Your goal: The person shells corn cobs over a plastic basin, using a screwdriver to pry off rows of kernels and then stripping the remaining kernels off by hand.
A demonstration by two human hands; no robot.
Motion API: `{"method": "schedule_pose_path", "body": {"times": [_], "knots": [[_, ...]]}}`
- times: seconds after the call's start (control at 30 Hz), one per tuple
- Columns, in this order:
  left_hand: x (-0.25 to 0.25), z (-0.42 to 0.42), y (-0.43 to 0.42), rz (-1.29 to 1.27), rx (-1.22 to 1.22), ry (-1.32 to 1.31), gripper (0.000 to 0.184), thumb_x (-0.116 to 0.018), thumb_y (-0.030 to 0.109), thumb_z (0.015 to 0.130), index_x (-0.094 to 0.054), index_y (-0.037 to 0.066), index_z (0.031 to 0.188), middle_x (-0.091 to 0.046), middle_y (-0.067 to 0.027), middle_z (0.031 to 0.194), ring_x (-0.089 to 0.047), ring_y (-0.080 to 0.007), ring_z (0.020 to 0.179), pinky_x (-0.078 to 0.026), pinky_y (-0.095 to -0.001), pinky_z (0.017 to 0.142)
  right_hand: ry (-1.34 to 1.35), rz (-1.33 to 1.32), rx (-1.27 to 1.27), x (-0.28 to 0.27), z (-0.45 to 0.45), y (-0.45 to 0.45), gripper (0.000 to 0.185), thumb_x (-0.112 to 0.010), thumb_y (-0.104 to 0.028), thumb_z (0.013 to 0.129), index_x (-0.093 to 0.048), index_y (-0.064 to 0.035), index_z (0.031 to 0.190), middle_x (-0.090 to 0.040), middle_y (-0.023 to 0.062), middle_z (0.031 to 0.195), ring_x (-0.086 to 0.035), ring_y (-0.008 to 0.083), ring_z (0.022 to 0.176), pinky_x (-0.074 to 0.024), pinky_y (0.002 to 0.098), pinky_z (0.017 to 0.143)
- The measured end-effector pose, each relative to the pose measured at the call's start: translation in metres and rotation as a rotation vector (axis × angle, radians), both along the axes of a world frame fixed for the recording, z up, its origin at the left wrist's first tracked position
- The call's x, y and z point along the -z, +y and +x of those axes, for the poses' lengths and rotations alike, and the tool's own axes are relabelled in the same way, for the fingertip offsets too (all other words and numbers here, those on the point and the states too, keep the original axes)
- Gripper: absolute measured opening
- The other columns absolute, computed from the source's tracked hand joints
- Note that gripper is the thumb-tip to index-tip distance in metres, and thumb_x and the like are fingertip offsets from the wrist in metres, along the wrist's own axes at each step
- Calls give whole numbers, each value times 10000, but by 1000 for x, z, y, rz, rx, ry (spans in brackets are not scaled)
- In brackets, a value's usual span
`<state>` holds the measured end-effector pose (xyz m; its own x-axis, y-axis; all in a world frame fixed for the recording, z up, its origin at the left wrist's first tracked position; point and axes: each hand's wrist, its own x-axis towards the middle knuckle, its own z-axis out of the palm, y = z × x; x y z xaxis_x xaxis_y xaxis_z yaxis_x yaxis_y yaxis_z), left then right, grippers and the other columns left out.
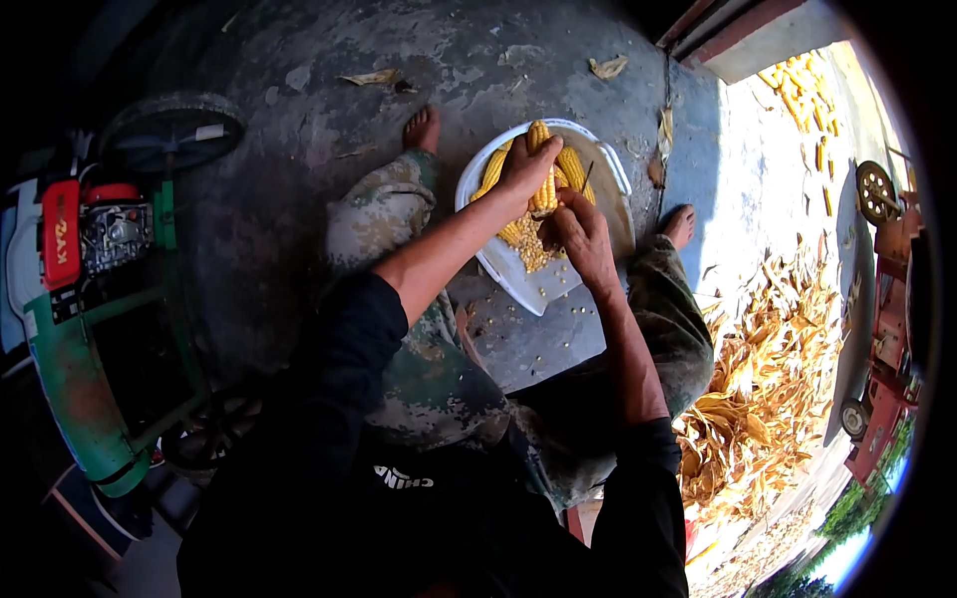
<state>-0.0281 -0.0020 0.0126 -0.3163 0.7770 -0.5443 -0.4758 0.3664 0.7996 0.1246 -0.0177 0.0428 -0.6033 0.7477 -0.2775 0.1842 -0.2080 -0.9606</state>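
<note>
My left hand (524,171) is wrapped round a yellow corn cob (541,189), held upright over a white basin (621,221). Close against the cob's lower end, my right hand (586,237) is closed; a thin dark rod (588,177) sticks up from its fingers, and its grip end is hidden. More corn cobs (574,171) lie in the basin on both sides of the held one. Loose kernels (533,249) are heaped below my hands, towards the near side of the basin.
To the left stands a green machine (100,379) with a red engine cover (60,234) and a wheel (171,130). Dry husks (758,389) are piled in sunlight at the right, with corn cobs (802,95) beyond. A red vehicle (887,389) is at the far right.
</note>
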Motion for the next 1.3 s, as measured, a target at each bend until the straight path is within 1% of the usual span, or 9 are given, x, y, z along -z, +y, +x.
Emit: {"method": "schedule_pose_path", "body": {"times": [0.2,0.33,0.4,0.73,1.0,1.03,1.1,1.17,1.3], "knots": [[-7,-2,1,-5,21,-26,472,-685,378,884,-475,61,1163,-559,-47,819,-595,-131,593,-509,-281,485,186,-372,36,-9,4,6,379,-480,-210,992,-490,47,1270,-661,147,828,-666,214,700,-550,306,677],[-9,-2,1,6,10,1,500,-686,378,885,-462,47,1185,-558,-54,833,-599,-134,599,-512,-280,490,155,-348,20,-10,3,8,367,-485,-208,988,-501,49,1250,-660,144,823,-666,210,702,-550,305,675],[-10,-2,1,9,3,-1,500,-684,378,886,-461,45,1185,-558,-54,836,-599,-134,600,-513,-279,490,160,-357,8,-13,3,9,294,-509,-177,974,-552,68,1130,-644,135,860,-672,197,742,-587,317,690],[-12,-2,-1,19,28,20,523,-683,397,887,-458,40,1196,-563,-57,841,-600,-126,605,-504,-273,482,134,-373,27,-16,1,9,271,-555,-137,942,-556,77,1109,-645,122,862,-673,189,736,-587,312,685],[7,4,-1,-7,34,71,505,-662,389,901,-453,57,1219,-571,-63,847,-603,-121,616,-507,-270,489,-11,-112,36,2,-2,-5,196,-499,-97,935,-549,57,1045,-652,111,730,-646,154,595,-525,261,578],[15,2,1,14,88,80,578,-655,390,895,-410,37,1281,-570,-94,942,-619,-157,687,-521,-293,513,-42,-66,86,4,-3,-6,182,-486,-90,940,-549,49,1040,-649,110,722,-643,152,589,-521,262,572],[17,2,1,35,140,87,652,-647,391,888,-367,18,1343,-568,-126,1036,-635,-194,757,-536,-316,538,-42,-93,79,3,-2,-5,194,-456,-116,967,-542,45,1033,-643,116,717,-642,166,592,-537,276,588],[7,1,0,37,92,50,638,-647,391,888,-375,24,1333,-573,-118,1001,-630,-182,719,-530,-312,536,113,-336,104,1,1,0,324,-447,-174,985,-508,50,1210,-653,134,763,-644,191,627,-535,293,618],[-4,1,-1,18,91,18,630,-648,388,887,-376,31,1329,-574,-113,972,-621,-171,687,-522,-305,527,183,-421,84,-10,4,6,285,-458,-184,992,-527,67,1108,-628,150,936,-670,208,746,-592,341,683]]}}
